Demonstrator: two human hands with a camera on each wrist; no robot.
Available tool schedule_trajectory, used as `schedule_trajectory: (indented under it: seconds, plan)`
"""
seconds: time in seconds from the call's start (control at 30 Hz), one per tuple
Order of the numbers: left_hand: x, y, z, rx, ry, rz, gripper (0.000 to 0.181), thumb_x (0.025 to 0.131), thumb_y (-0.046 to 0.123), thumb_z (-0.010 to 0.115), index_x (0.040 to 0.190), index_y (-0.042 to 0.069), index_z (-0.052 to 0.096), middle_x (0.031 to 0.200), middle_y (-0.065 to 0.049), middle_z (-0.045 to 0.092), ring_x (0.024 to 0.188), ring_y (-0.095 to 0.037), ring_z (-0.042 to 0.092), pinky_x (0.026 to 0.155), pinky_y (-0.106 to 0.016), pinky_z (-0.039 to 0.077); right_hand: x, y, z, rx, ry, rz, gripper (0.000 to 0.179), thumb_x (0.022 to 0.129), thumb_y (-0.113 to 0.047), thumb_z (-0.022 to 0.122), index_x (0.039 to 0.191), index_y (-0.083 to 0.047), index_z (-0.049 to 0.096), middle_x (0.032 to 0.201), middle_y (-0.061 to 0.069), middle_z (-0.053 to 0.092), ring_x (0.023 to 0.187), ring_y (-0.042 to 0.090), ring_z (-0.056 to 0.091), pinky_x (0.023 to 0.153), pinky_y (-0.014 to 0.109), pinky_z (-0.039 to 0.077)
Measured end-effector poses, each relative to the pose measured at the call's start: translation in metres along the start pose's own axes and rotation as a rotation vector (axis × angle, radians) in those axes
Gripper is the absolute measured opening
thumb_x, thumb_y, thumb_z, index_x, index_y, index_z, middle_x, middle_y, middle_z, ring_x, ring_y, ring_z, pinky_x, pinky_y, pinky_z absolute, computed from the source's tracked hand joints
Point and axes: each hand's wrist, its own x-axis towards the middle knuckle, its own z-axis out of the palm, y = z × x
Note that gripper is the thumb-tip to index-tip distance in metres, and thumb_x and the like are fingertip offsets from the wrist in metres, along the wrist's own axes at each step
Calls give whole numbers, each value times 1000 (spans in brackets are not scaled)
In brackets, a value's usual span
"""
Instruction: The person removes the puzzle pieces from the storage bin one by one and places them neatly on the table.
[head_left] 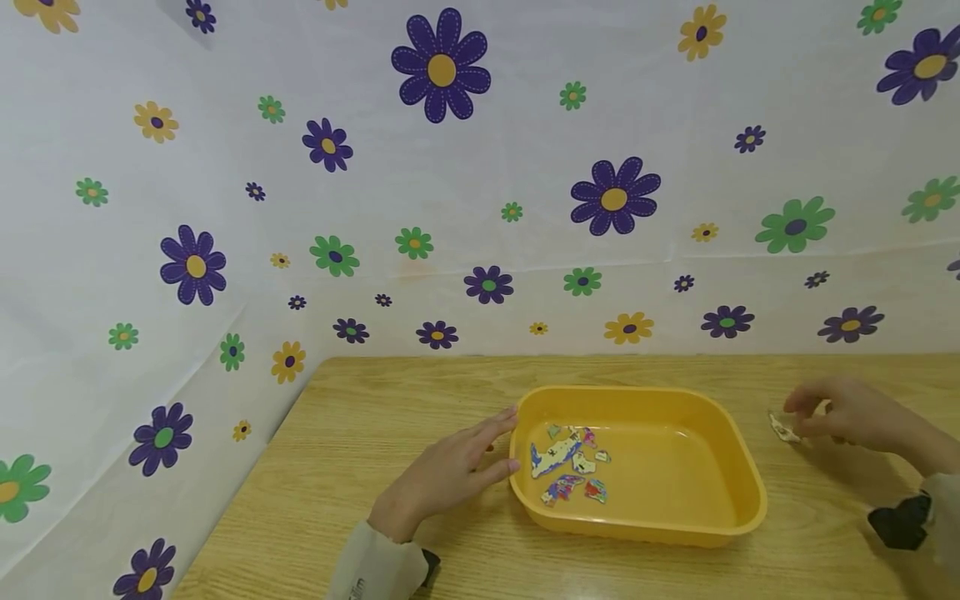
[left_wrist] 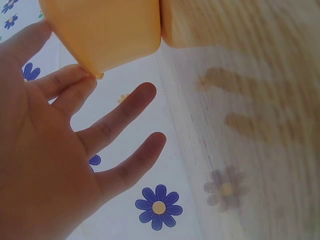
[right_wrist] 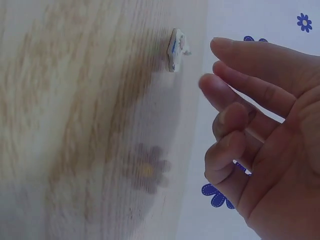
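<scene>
Head view: yellow tray (head_left: 660, 533) on wood-grain table (head_left: 337, 433), back from its left edge. Left hand (head_left: 453, 471) is at the tray's left rim, fingers mostly straight, fingertips touching the outside, nothing gripped. Right hand (head_left: 862, 417) is half open, fingers loosely bent, over a loose flat piece (head_left: 782, 428) on the table just beyond the tray's far right corner. Head view makes hand and piece look in contact; right wrist view shows a gap, nothing held. It also shows the piece nearly edge-on, with thickness and some blue; from the head it reads as cream with dark marks.

Left wrist view shows two lower fingers off the tray, the others at its edge. Tray contents show only in head view: irregular colored pieces by the left end, including a long cream-and-blue one (head_left: 557, 457), a purple one (head_left: 561, 490) and a red-green one (head_left: 596, 491). Prints too small to read.

Table's near edge and the right sleeve (head_left: 941, 508) are cut off. Wrist views are hazy. Tabletop is glossy, mirroring a flower. White flower-print cloth (head_left: 465, 158) hangs behind the table's back edge and along the left.
</scene>
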Motion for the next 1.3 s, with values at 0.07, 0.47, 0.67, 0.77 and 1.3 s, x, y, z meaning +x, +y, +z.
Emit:
schedule_trajectory:
  seconds: [0.07,0.47,0.67,0.77,1.3]
  plan:
    - [0,0,0,1,-2,-5,61,107,45,49,156,11,40,165,-3,28,126,-27,59,109,-51,44,-1,1,1,-28,43,-41,18,85,-2,74,98,9,69,79,-2,60,65,6,46,53,24,47]
    - [-2,-1,0,-9,2,-13,61,107,46,49,157,13,40,165,-1,28,133,-28,53,112,-51,41,-2,-9,1,0,183,-64,40,87,-12,79,115,13,66,64,-5,34,56,7,29,48,26,24]
    - [-2,-1,1,-17,1,-11,61,107,45,49,157,12,39,165,-3,28,131,-28,55,112,-51,41,-1,-23,-3,-22,239,-98,41,90,-14,77,120,11,65,62,-7,23,54,4,21,46,25,20]
    - [-2,-1,1,-15,1,-13,61,107,45,50,157,12,38,165,-4,28,131,-28,55,112,-51,40,2,-32,-5,-39,254,-97,41,90,-16,78,119,10,67,60,-2,36,57,6,33,47,23,35]
    - [0,1,-2,3,-14,-15,61,107,45,49,157,12,38,165,-3,27,126,-27,59,110,-50,43,12,-82,-7,117,236,-194,37,89,-10,77,121,8,68,56,-11,23,48,2,20,42,21,23]
